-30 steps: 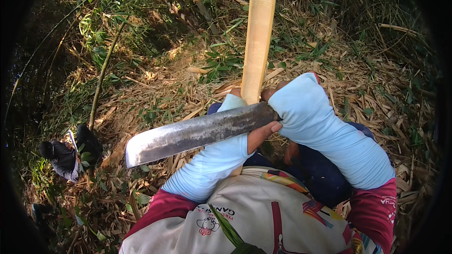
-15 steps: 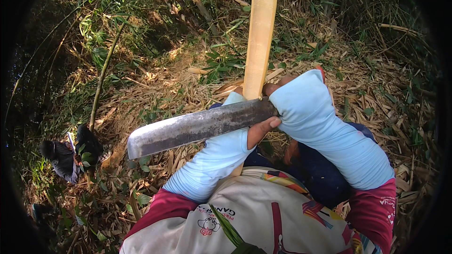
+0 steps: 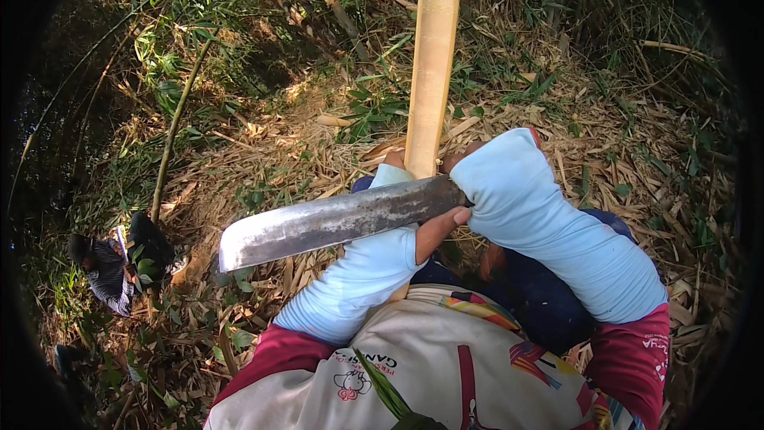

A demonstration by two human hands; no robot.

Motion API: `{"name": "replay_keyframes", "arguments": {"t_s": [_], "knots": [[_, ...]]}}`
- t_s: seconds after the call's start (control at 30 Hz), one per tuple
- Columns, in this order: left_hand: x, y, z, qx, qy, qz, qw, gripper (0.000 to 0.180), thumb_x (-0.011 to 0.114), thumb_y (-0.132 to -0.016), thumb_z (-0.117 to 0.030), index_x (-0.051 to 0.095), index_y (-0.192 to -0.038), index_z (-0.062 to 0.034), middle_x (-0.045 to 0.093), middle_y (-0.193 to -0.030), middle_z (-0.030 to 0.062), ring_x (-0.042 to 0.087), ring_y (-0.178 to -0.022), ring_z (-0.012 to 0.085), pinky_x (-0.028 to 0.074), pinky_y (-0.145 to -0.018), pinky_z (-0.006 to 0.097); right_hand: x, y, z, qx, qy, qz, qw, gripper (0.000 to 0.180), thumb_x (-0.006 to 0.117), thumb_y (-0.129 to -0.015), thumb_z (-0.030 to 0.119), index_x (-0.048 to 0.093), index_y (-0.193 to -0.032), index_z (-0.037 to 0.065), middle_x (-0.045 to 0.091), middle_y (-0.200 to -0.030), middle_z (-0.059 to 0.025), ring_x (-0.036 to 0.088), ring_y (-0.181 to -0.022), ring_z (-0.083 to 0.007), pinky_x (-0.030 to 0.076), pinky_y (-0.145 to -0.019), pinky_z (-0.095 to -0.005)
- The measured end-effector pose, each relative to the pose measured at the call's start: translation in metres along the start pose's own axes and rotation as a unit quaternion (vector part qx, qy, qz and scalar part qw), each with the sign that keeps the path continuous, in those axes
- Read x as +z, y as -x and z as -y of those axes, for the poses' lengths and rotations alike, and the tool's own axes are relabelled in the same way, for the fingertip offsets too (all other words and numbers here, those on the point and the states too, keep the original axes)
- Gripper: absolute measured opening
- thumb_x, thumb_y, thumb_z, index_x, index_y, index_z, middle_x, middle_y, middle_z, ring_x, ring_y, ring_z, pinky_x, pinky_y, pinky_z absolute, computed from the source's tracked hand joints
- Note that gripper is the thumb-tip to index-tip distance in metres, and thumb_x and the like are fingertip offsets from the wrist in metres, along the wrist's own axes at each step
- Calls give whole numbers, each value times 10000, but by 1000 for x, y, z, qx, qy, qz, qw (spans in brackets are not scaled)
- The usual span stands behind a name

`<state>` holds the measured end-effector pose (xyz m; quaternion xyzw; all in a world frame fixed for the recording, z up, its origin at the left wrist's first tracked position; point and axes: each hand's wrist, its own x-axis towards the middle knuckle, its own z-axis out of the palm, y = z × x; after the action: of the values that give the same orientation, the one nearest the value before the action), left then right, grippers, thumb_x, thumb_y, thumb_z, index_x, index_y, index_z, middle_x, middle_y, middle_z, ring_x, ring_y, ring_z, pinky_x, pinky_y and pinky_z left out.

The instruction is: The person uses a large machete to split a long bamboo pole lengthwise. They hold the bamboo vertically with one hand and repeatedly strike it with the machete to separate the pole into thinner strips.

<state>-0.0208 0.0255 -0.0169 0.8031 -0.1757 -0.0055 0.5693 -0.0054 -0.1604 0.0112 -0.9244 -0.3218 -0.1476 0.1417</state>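
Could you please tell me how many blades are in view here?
1. The blade lies across the middle, its tip pointing left, held by the right hand against the bamboo pole. Others may be hidden under leaves.

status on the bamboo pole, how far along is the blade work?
Done: the pale bamboo pole looks stripped smooth above the hands. In hand: the right hand holds a broad machete crosswise against the pole, the left hand gripping the pole. Left: the part below the blade is hidden, so cannot tell.
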Motion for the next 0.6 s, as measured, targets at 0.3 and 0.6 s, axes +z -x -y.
{"name": "replay_keyframes", "arguments": {"t_s": [0.3,0.6], "knots": [[8,2,3,48,-40,-35,997,483,815,-812,-205,498,-1116,-4,647,-927,106,637,-874,201,500,-784,337,0,-1,-6,25,32,31,999,142,635,-746,263,642,-776,124,634,-667,-65,672,-640,-277,464,-561,-421],[10,-1,5,-28,32,-28,999,596,826,-789,-183,451,-1210,11,643,-1029,101,613,-965,168,493,-850,319,1,-3,-3,30,40,-9,999,155,644,-750,249,651,-838,121,642,-692,-72,676,-665,-280,475,-574,-434]]}}
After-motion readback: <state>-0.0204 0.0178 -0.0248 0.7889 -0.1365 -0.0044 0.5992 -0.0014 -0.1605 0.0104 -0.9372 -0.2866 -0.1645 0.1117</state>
